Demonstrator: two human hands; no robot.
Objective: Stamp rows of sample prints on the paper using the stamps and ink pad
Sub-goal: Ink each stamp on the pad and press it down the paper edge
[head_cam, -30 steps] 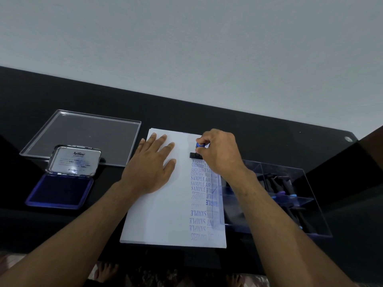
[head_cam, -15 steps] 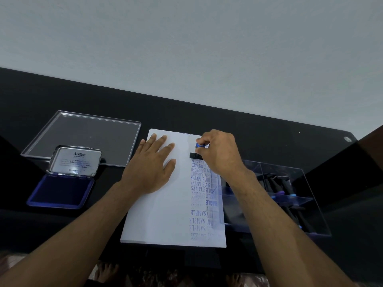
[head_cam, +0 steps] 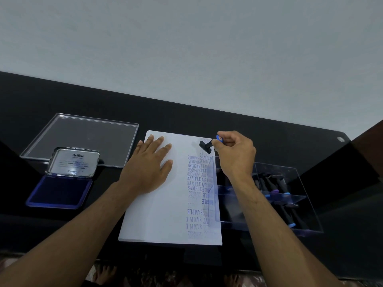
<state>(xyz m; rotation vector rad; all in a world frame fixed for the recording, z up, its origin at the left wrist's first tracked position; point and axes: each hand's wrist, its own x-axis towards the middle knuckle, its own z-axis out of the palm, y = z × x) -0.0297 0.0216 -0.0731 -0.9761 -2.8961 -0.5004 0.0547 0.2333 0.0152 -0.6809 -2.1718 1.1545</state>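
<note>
Currently the right hand [head_cam: 234,154] pinches the stamp [head_cam: 208,145] by its blue-capped handle, tilted over the far right corner of the paper [head_cam: 161,214]. Left hand [head_cam: 148,168] lies flat, fingers straight, pressing the sheet. Ink pad [head_cam: 59,191] sits open at far left, well apart.

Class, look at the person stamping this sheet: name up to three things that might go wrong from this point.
1. The stamp in the right hand is tilted above the paper; its inked face might smear the prints below.
2. The clear box overlaps the paper's right edge, so the wrist may knock it.
3. Only the left hand pins the paper; if it lifts, the sheet may shift and rows go crooked.
</note>
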